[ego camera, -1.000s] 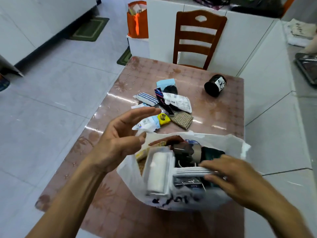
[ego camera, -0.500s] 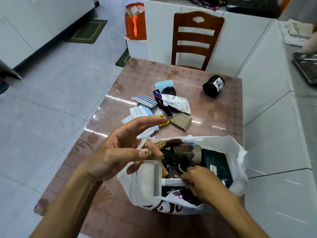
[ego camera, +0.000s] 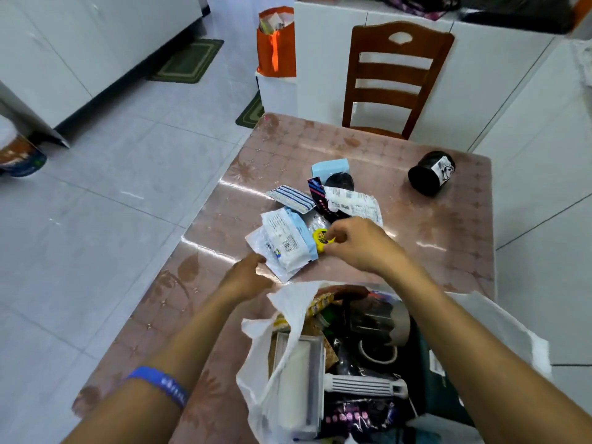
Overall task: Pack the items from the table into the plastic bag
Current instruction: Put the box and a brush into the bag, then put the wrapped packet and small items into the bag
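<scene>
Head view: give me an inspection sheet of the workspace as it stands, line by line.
Surface: pink patterned table, glossy, with glare streaks.
Job's things: white plastic bag open at the near edge, already crowded; loose pile of packets at mid-table; black jar lying apart at the far right.
Clutter: nothing seen beyond the job's things.
Grippers: right hand pinches a small yellow item; left hand at the near corner of the packets, grip not visible.
Cables: nothing seen.
Surroundings: wooden chair behind the table, orange bag, tiled floor, white cabinets.
</scene>
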Demonstrator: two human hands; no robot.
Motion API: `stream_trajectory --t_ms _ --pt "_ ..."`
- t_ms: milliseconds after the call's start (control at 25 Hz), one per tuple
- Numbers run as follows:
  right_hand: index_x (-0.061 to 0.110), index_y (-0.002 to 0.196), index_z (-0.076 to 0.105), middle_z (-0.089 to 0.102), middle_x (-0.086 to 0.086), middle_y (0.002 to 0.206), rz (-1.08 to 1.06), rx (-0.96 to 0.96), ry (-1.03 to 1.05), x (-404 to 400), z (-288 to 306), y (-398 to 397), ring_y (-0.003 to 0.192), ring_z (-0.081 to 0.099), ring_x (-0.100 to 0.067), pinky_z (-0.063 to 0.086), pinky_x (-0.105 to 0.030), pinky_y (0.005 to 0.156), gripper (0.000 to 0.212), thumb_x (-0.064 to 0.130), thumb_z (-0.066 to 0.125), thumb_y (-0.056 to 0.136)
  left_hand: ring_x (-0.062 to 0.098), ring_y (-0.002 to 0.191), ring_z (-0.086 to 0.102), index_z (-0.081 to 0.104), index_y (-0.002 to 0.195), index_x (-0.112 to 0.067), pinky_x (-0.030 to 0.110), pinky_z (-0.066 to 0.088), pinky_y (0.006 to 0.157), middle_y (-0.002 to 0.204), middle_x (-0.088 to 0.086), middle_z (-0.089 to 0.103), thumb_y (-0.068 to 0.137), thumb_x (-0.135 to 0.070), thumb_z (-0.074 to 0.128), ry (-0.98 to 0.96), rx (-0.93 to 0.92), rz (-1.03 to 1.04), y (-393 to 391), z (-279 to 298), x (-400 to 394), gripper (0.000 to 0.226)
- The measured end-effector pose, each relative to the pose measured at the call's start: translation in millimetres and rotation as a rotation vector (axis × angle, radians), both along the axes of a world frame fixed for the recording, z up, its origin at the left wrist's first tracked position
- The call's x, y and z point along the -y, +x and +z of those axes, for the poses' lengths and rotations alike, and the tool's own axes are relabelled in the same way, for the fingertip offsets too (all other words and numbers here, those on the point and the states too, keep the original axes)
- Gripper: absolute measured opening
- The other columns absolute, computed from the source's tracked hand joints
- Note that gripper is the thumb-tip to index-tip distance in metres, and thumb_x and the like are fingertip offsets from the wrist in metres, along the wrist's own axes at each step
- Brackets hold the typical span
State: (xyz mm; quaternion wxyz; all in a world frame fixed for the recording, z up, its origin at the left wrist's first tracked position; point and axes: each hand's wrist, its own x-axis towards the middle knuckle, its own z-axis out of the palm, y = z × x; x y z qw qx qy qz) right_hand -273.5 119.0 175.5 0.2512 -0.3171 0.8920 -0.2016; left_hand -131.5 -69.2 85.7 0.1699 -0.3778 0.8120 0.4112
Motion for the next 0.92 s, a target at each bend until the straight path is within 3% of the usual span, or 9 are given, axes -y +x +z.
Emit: stream_trajectory --t_ms 80,160,240,320,400,560,720,800,920 --pt "0.022 0.109 0.065 0.066 -0.001 0.107 0.029 0.026 0.123 30.8 -34.8 -18.7 0.093 0.061 -0.023 0.048 -0.032 0.073 0.032 0.031 0.066 0.078 0.034 0.128 0.040 0.043 0.134 -0.032 0.046 0.036 0.107 0.143 0.002 0.039 0.071 -0.052 0.068 -0.134 0.254 -0.164 -2.0 -65.4 8.5 0.072" --pt "0.019 0.110 0.062 0.065 -0.001 0.106 0.024 0.062 0.187 50.0 -65.2 -31.4 0.092 0.061 -0.024 0.051 -0.034 0.077 0.036 0.028 0.066 0.075 0.043 0.142 0.014 0.017 0.146 -0.036 0.052 0.024 0.113 0.157 0.013 0.010 0.077 -0.050 0.066 -0.209 0.289 -0.225 5.6 -108.7 14.0 0.085" --pt "0.017 0.116 0.058 0.062 -0.001 0.108 -0.025 0.123 0.178 68.5 -93.6 -46.9 0.098 0.060 -0.024 0.050 -0.035 0.084 0.044 0.026 0.068 0.074 0.048 0.143 0.002 0.006 0.147 -0.040 0.057 0.029 0.110 0.159 0.014 -0.006 0.079 -0.045 0.067 -0.229 0.233 -0.200 10.8 -126.2 16.6 0.091" --pt "0.014 0.121 0.057 0.060 0.000 0.109 -0.094 0.261 0.084 90.2 -114.9 -56.8 0.106 0.060 -0.022 0.048 -0.031 0.087 0.050 0.023 0.075 0.074 0.053 0.140 0.006 0.003 0.145 -0.045 0.061 0.041 0.098 0.156 0.009 -0.005 0.067 -0.042 0.078 -0.279 0.228 -0.215 12.9 -127.2 14.1 0.108" --pt "0.012 0.121 0.058 0.063 -0.001 0.115 -0.136 0.333 0.052 113.0 -138.0 -61.9 0.111 0.060 -0.022 0.048 -0.032 0.091 0.056 0.026 0.079 0.072 0.058 0.138 0.008 -0.003 0.143 -0.050 0.063 0.045 0.092 0.157 0.011 -0.010 0.053 -0.027 0.088 -0.259 0.296 -0.251 5.6 -121.7 10.0 0.129" --pt "0.017 0.123 0.055 0.062 -0.007 0.125 -0.170 0.271 0.143 139.4 -172.2 -53.6 0.114 0.059 -0.028 0.050 -0.039 0.093 0.076 0.044 0.081 0.057 0.061 0.136 -0.014 0.001 0.143 -0.051 0.065 0.041 0.096 0.153 0.014 -0.034 0.052 -0.006 0.087 -0.205 0.332 -0.195 -14.2 -106.0 3.4 0.133" --pt "0.017 0.133 0.040 0.053 -0.012 0.128 -0.043 0.258 0.291 151.2 -177.0 -53.8 0.118 0.054 -0.031 0.047 -0.041 0.097 0.096 0.046 0.085 0.054 0.062 0.134 -0.017 -0.004 0.141 -0.056 0.069 0.034 0.101 0.155 0.014 -0.031 0.047 -0.005 0.090 -0.188 0.237 -0.190 -5.3 -111.2 10.8 0.142" --pt "0.015 0.125 0.049 0.062 -0.005 0.122 -0.047 0.357 0.313 151.7 -174.9 -51.7 0.110 0.060 -0.027 0.051 -0.039 0.092 0.092 0.045 0.087 0.048 0.061 0.136 -0.016 -0.004 0.143 -0.055 0.070 0.026 0.105 0.155 0.017 -0.029 0.046 -0.009 0.091 -0.217 0.250 -0.204 -6.1 -109.1 11.4 0.143" --pt "0.014 0.101 0.063 0.069 -0.004 0.103 -0.096 0.371 0.280 144.9 -161.4 -50.6 0.091 0.066 -0.023 0.058 -0.036 0.079 0.067 0.039 0.086 0.043 0.060 0.136 -0.018 -0.005 0.144 -0.052 0.070 0.024 0.107 0.155 0.016 -0.031 0.049 -0.009 0.090 -0.207 0.245 -0.208 -6.7 -113.8 14.0 0.142"
